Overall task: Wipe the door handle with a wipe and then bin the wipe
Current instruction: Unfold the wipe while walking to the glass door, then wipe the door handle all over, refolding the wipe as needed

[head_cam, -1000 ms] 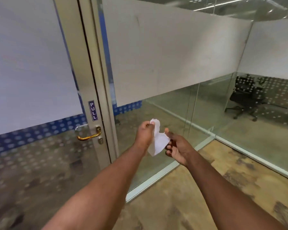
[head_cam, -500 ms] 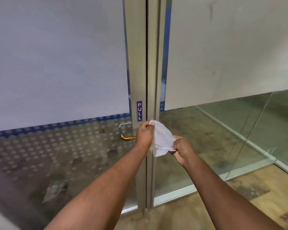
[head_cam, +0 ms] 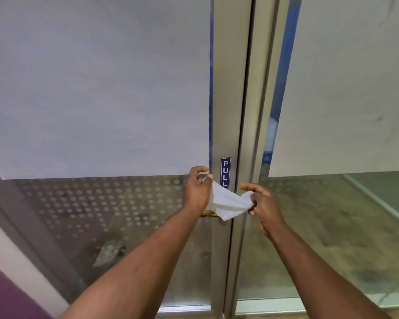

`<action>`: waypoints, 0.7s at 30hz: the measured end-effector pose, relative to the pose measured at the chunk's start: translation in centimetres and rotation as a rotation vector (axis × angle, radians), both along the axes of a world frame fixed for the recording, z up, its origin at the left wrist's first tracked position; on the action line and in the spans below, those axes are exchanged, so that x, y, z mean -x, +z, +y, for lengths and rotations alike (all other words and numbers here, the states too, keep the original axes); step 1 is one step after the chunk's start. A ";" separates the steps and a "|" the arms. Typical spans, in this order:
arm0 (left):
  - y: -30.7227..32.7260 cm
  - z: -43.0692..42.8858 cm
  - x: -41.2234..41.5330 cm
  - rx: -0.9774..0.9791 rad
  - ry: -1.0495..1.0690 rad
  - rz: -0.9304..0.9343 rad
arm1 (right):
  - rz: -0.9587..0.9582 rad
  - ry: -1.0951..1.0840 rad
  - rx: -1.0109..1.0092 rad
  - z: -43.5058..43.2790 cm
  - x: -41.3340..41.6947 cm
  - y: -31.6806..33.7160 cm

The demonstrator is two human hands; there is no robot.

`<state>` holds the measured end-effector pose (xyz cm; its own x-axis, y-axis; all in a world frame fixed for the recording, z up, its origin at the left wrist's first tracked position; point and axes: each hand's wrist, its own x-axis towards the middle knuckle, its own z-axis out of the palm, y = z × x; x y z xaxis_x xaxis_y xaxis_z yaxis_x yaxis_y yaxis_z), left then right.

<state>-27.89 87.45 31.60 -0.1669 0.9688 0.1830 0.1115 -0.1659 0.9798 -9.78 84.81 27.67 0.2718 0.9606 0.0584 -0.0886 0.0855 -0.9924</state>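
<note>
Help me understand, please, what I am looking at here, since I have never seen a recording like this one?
There is no machine here: a person wears a wide-angle camera on the head, so you look forward and down along both bare arms. The left hand and the right hand each pinch one end of a white wipe, stretched between them. Straight ahead is a glass door with a metal frame and a blue PULL sign. Just under the wipe a sliver of the brass door handle shows; the rest is hidden. The wipe does not clearly touch it. No bin is in view.
</note>
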 end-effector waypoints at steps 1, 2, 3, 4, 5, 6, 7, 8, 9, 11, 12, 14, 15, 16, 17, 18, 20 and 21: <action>0.0 0.3 -0.1 0.000 0.002 0.013 | -0.042 0.067 0.006 0.4 -0.3 0.0; -0.1 0.7 -0.2 -0.003 0.002 0.031 | -0.084 0.146 0.009 0.7 -0.4 0.1; -0.1 1.0 -0.4 -0.007 -0.001 0.046 | -0.135 0.218 0.007 0.9 -0.5 0.2; -0.2 1.3 -0.5 -0.011 -0.004 0.055 | -0.206 0.276 -0.007 1.2 -0.6 0.2; -0.3 1.7 -0.5 -0.013 -0.010 0.059 | -0.308 0.305 -0.038 1.4 -0.6 0.2; -0.3 2.0 -0.5 -0.015 -0.015 0.067 | -0.430 0.312 -0.074 1.6 -0.4 0.1; -0.3 2.3 -0.5 -0.021 -0.015 0.087 | -0.516 0.303 -0.097 1.9 -0.4 0.0; -0.4 2.6 -0.4 -0.033 -0.011 0.119 | -0.531 0.291 -0.106 2.2 -0.2 0.0; -0.4 3.0 -0.3 -0.046 -0.001 0.162 | -0.501 0.287 -0.117 2.7 -0.2 -0.2; -0.6 3.5 0.4 -0.071 0.022 0.287 | -0.372 0.265 -0.117 3.2 -0.3 -0.6; -0.5 3.7 0.9 -0.098 0.034 0.367 | -0.277 0.242 -0.120 3.3 -0.4 -0.6; 0.1 4.3 2.1 -0.215 0.058 0.551 | -0.119 0.170 -0.102 3.4 -0.9 -0.8; 0.6 4.7 2.8 -0.312 0.075 0.648 | -0.063 0.124 -0.067 3.6 -1.3 -1.2; 1.0 5.1 3.5 -0.430 0.095 0.738 | -0.019 0.074 -0.023 3.8 -1.6 -1.5; 1.5 5.7 4.2 -0.551 0.111 0.811 | 0.004 0.008 0.001 4.1 -1.9 -2.0; 2.0 6.3 4.8 -0.661 0.121 0.869 | 0.008 -0.055 0.008 4.2 -2.0 -2.3; 3.0 7.6 5.9 -0.805 0.114 0.959 | -0.075 -0.154 -0.016 4.6 -1.9 -3.2; 3.6 8.1 6.3 -0.840 0.099 1.009 | -0.150 -0.186 -0.030 4.7 -1.7 -3.7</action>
<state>-34.18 95.60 35.15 0.3336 0.4911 0.8047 0.7753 -0.6286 0.0622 -8.10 89.53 24.02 0.4299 0.8920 0.1396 0.0799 0.1165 -0.9900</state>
